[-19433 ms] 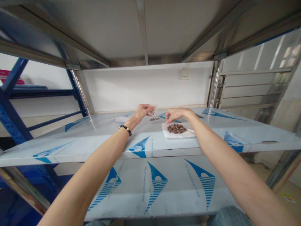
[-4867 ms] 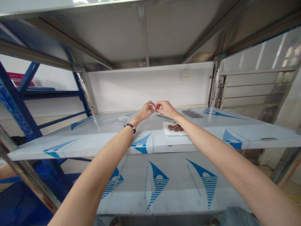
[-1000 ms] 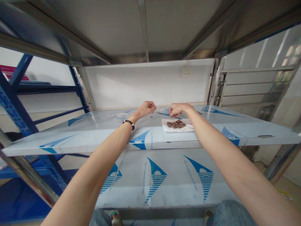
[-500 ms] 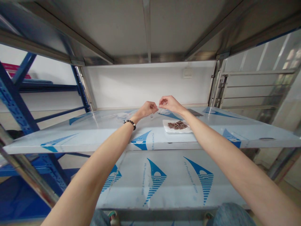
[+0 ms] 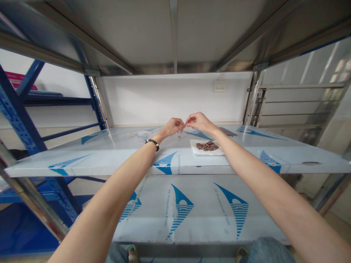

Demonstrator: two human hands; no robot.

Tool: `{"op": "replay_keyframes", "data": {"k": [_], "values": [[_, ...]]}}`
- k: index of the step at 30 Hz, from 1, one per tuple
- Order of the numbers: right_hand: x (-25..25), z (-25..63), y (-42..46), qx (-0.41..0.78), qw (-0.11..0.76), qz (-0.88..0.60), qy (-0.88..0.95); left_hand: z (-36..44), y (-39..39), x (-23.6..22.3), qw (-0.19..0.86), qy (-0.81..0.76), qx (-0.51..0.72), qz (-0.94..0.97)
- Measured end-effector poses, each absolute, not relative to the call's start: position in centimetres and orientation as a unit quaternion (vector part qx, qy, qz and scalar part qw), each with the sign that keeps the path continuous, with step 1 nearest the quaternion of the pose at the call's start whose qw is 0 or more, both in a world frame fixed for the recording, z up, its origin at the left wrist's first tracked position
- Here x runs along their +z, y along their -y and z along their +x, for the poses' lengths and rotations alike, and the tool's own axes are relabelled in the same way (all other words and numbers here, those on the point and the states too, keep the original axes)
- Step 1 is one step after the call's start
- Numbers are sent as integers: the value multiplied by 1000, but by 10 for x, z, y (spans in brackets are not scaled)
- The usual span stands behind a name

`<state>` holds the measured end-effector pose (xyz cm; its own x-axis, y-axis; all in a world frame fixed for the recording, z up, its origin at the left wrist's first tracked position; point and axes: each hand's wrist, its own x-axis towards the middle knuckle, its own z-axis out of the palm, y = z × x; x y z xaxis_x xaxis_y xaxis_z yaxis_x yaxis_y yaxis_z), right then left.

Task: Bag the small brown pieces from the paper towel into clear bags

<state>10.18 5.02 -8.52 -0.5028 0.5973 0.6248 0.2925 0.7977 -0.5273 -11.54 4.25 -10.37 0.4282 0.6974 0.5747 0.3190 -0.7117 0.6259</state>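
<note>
Above the middle of the film-covered shelf, my left hand (image 5: 174, 126) and my right hand (image 5: 197, 120) meet fingertip to fingertip. Both are closed in a pinch. Something small and see-through seems to hang just under the left fingers, too faint to name. What the right fingers pinch is hidden. A black beaded bracelet (image 5: 153, 144) circles my left wrist. Below my right forearm lies a white tray or sheet (image 5: 197, 151) bearing a heap of small dark-brown oblong pieces (image 5: 207, 146).
The shelf (image 5: 104, 157) is wrapped in blue-printed protective film. Clear crumpled plastic (image 5: 140, 135) lies left of my hands, and a flat dark object (image 5: 229, 132) lies behind my right forearm. A metal shelf (image 5: 137, 36) hangs low overhead. Blue racking (image 5: 24, 120) stands at the left.
My fingertips have drawn together, closing the small gap between the hands. The see-through thing under the left fingers sits slightly further right. The heap and its white tray have not moved.
</note>
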Motion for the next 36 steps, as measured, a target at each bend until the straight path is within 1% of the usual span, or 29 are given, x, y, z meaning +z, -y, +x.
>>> {"op": "replay_keyframes", "data": {"k": [6, 12, 16, 21, 30, 34, 36], "values": [[-87, 103, -53, 178, 395, -295, 852, -119, -47, -104, 182, -307, 424, 833], [-88, 102, -49, 205, 412, -279, 843, -120, -47, -102, 168, -312, 435, 827], [-87, 103, -49, 176, 405, -288, 850, -121, -45, -101, 164, -306, 435, 831], [-86, 104, -49, 147, 396, -300, 855, -122, -46, -102, 179, -306, 449, 821], [-84, 98, -33, 185, 411, -329, 830, -120, -43, -99, 205, -340, 462, 793], [-83, 101, -39, 151, 427, -326, 830, -117, -41, -98, 209, -347, 469, 785], [-83, 105, -45, 120, 421, -366, 821, -116, -41, -98, 210, -349, 470, 783]]}}
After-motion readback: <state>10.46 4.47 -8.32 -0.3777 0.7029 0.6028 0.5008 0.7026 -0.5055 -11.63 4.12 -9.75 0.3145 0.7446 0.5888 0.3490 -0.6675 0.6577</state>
